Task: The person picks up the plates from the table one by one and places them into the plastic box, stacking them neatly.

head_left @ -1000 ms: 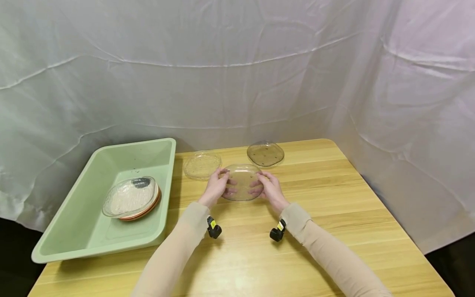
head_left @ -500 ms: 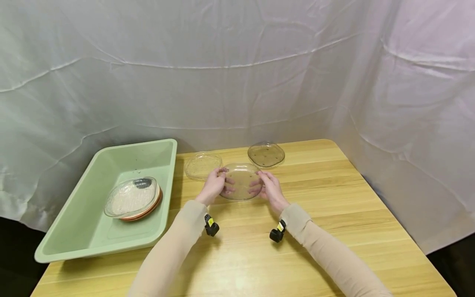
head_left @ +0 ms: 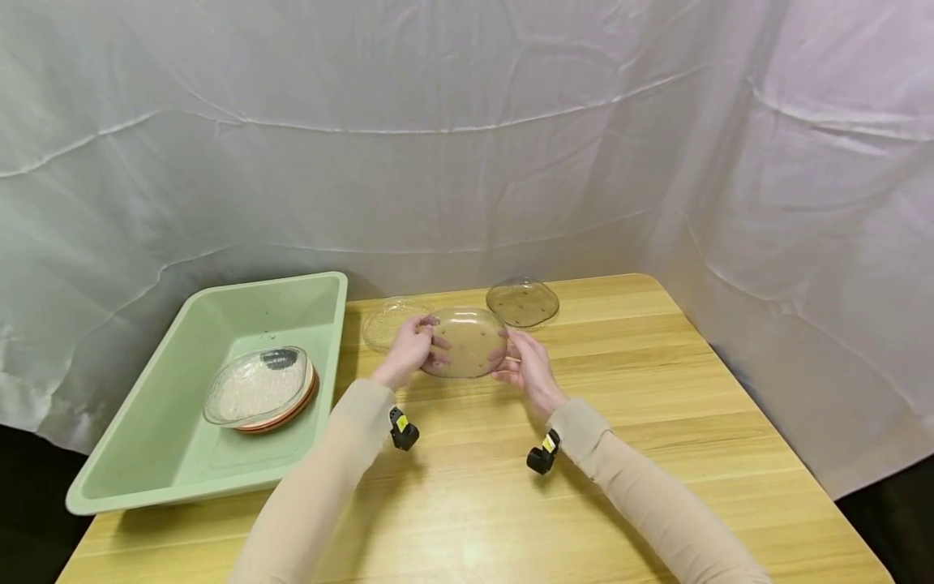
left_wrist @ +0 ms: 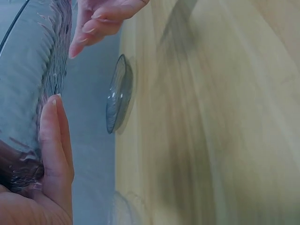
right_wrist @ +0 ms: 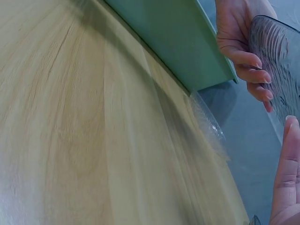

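Observation:
A clear, faintly brown-tinted glass plate (head_left: 467, 345) is held up above the table, tilted towards me. My left hand (head_left: 409, 353) grips its left edge, thumb on the upper side and fingers showing through the glass from beneath. At the opposite edge is my right hand (head_left: 536, 373), its fingers fairly straight; in the right wrist view a fingertip of that right hand (right_wrist: 288, 173) reaches the ribbed underside of the plate (right_wrist: 279, 65). Behind my left hand lies a clear textured glass plate (head_left: 387, 324), partly covered. A darker smoky glass plate (head_left: 521, 302) rests farther back, to the right.
A large pale green basin (head_left: 336, 357) stands on the left of the wooden table (head_left: 620, 487). Inside it, a clear glass dish (head_left: 255, 389) sits on orange-rimmed plates (head_left: 292, 414). Grey-white cloth (head_left: 467, 178) hangs behind the table and along its right side.
The held plate has moved slightly left and away from me, now overlapping the clear plate behind. My left hand moved with it, while the right hand shifted only a little.

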Motion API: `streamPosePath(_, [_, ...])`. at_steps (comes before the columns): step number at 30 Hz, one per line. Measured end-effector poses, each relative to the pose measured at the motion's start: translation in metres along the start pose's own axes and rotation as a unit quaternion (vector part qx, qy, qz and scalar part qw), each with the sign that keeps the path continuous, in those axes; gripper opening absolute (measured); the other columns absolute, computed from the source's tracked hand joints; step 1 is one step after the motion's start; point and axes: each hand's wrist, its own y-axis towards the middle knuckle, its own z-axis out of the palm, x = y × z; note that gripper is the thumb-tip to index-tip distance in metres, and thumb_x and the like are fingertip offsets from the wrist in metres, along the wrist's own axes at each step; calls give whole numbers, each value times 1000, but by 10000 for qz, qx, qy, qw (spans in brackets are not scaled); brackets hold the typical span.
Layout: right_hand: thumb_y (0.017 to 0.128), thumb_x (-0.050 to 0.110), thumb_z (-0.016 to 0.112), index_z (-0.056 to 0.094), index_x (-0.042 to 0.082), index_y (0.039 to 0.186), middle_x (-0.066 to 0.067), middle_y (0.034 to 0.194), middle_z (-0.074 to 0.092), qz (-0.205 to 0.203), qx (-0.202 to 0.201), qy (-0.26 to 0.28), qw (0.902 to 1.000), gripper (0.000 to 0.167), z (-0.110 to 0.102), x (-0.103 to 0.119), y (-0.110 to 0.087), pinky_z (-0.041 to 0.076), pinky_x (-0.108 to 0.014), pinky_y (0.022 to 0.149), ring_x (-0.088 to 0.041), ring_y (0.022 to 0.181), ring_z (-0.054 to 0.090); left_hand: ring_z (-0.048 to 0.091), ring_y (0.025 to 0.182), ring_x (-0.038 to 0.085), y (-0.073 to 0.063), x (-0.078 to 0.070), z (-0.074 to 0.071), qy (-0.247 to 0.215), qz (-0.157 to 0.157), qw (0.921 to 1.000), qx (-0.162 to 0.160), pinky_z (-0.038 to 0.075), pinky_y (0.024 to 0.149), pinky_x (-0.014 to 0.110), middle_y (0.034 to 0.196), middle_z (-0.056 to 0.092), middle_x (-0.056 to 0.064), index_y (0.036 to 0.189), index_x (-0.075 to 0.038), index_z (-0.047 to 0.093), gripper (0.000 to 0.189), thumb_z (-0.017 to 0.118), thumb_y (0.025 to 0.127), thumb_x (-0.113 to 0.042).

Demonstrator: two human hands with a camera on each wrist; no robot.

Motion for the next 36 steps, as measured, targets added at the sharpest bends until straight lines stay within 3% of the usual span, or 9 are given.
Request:
streamPosePath(6, [108, 28, 41, 48, 4, 135, 2, 76, 68, -9, 50, 160, 9999, 37, 7, 4, -2, 60, -25, 63, -13, 62, 68, 67, 59, 10, -1, -9, -12, 96, 60, 9999, 26, 55, 53, 19, 101, 63, 16, 144, 0, 39, 39, 25, 109, -10])
streamPosePath(13, [108, 25, 38, 47, 2, 138, 2, 77, 69, -165, 196, -8, 9997, 38, 16, 8, -5, 61, -26, 66, -14, 68, 71, 68, 61, 10, -5, -21, -31, 249, 112, 9996, -53, 56, 56, 18, 106, 62, 17, 148, -1, 36, 43, 26, 108, -9])
streamPosePath(20, [106, 15, 37, 49, -4, 133, 3, 74, 70, -459, 251, -112, 9986, 34, 29, 9, -8, 62, -27, 68, -12, 67, 70, 70, 66, 8, -9, -28, -50, 447, 254, 9985, -165, 60, 64, 20, 119, 61, 26, 149, 1, 36, 44, 25, 107, -9])
streamPosePath(26, [108, 15, 39, 50, -9, 130, 3, 73, 70, -706, 388, -238, 9965, 35, 43, 7, -9, 63, -28, 70, -10, 67, 70, 69, 63, 7, -10, -35, -67, 482, 289, 9977, -381, 60, 64, 18, 108, 61, 18, 149, 2, 35, 44, 25, 107, -9])
streamPosePath(31, [108, 15, 40, 52, -10, 129, 1, 77, 70, -862, 518, -505, 9936, 35, 55, 7, -13, 64, -40, 79, -11, 69, 69, 69, 62, 5, -13, -39, -81, 464, 278, 9975, -445, 59, 64, 17, 103, 58, 13, 150, 3, 31, 45, 24, 107, -8])
streamPosePath(36, [107, 12, 42, 54, -8, 128, -14, 88, 72, -1040, 660, -786, 9893, 32, 67, 6, -17, 62, -50, 87, -11, 74, 69, 69, 63, 3, -18, -41, -93, 579, 288, 9967, -481, 60, 65, 17, 106, 59, 14, 152, 4, 29, 47, 24, 107, -8])
